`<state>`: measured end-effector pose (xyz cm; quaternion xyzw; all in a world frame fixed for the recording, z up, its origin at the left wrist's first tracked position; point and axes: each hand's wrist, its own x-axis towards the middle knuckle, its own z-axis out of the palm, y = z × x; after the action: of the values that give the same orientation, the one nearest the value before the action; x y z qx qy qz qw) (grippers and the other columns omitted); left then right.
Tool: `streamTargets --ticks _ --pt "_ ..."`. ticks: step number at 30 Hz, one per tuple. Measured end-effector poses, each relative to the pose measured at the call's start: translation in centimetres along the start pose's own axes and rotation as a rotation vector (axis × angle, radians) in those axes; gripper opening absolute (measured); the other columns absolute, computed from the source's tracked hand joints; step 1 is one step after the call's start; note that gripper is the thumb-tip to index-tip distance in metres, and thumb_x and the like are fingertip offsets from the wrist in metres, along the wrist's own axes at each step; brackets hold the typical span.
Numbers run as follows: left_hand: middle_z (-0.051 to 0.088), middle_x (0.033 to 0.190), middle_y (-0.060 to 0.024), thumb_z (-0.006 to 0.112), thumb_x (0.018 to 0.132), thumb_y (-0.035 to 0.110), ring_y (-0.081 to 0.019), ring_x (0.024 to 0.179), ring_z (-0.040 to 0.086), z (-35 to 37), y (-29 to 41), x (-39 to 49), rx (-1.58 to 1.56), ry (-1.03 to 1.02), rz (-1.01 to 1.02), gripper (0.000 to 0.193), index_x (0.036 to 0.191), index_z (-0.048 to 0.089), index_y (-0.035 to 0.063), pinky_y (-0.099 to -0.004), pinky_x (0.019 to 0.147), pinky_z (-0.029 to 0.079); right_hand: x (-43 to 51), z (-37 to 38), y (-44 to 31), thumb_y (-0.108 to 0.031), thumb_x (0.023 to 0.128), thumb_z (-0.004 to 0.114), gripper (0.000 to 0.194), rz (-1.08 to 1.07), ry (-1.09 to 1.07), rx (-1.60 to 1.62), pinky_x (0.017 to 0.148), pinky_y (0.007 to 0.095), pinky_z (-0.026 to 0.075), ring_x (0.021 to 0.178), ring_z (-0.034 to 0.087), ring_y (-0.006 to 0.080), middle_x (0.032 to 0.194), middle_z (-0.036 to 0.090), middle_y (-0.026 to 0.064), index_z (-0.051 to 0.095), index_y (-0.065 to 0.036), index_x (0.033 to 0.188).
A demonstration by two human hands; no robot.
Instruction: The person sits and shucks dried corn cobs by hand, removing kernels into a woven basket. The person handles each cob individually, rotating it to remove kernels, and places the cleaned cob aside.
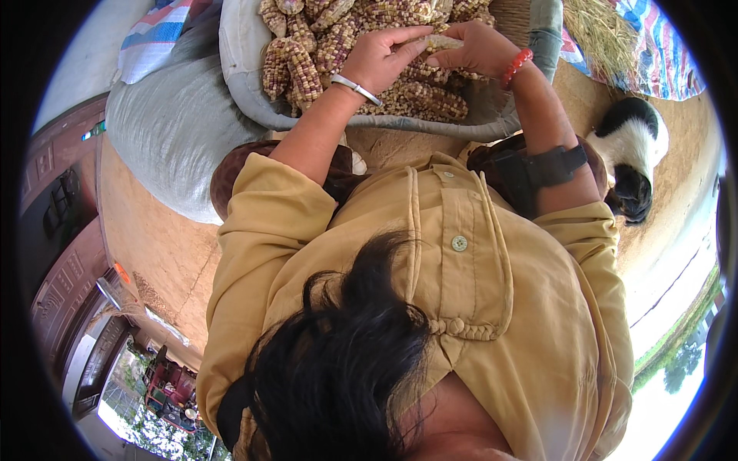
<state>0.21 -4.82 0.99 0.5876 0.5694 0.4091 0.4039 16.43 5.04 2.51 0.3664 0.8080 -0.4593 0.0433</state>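
My left hand (383, 57), with a silver bangle (356, 90) at the wrist, has thumb and fingers at the left end of a pale corn cob (443, 42). My right hand (481, 50) grips the other end of that cob; a red bead bracelet (517, 68) circles this wrist. Both hands are above a wide woven basket (513, 17) with a cloth-bound rim (403, 122). Inside lie several ears of purple-and-yellow corn (302, 69), with loose kernels (392, 104) beneath them. The fingers partly hide the held cob.
A bulging grey woven sack (167, 127) leans by the basket's left side. A black-and-white animal (631, 150) rests on the earthen-coloured floor (674, 190) at right. Dry straw (602, 40) lies on a striped plastic sheet (669, 63). A red vehicle (173, 386) stands far lower left.
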Motion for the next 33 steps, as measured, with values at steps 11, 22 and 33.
streamTargets --ticks 11,22,33 --pt "0.062 0.076 -0.0029 0.049 0.085 0.019 -0.0054 0.063 0.053 0.4 -0.1 -0.2 0.090 0.053 0.034 0.024 0.105 0.058 0.0098 -0.0205 0.058 0.044 0.0 0.0 0.0 -0.038 0.066 0.069 0.050 0.024 -0.029 0.012 0.063 0.0250 0.044 0.069 0.055 0.0106 0.073 0.061 0.0065 0.058 0.003 0.094" --pt "0.061 0.084 -0.0012 0.049 0.085 0.023 -0.0068 0.067 0.056 0.3 -0.2 -0.1 -0.090 0.082 -0.178 0.026 0.104 0.058 0.0088 -0.0205 0.058 0.048 -0.2 0.3 -0.5 -0.035 0.065 0.071 0.050 0.010 -0.019 0.158 0.061 0.0237 0.042 0.069 0.052 0.0081 0.073 0.059 0.0040 0.058 0.004 0.094" --pt "0.056 0.079 -0.0008 0.053 0.082 0.029 -0.0077 0.064 0.055 0.8 0.4 0.3 -0.369 0.033 -0.474 0.030 0.104 0.053 0.0077 -0.0235 0.050 0.048 0.1 0.7 -1.3 -0.041 0.061 0.068 0.046 0.011 0.093 -0.140 0.061 0.0330 0.044 0.065 0.057 0.0220 0.070 0.060 0.0149 0.062 -0.003 0.085"
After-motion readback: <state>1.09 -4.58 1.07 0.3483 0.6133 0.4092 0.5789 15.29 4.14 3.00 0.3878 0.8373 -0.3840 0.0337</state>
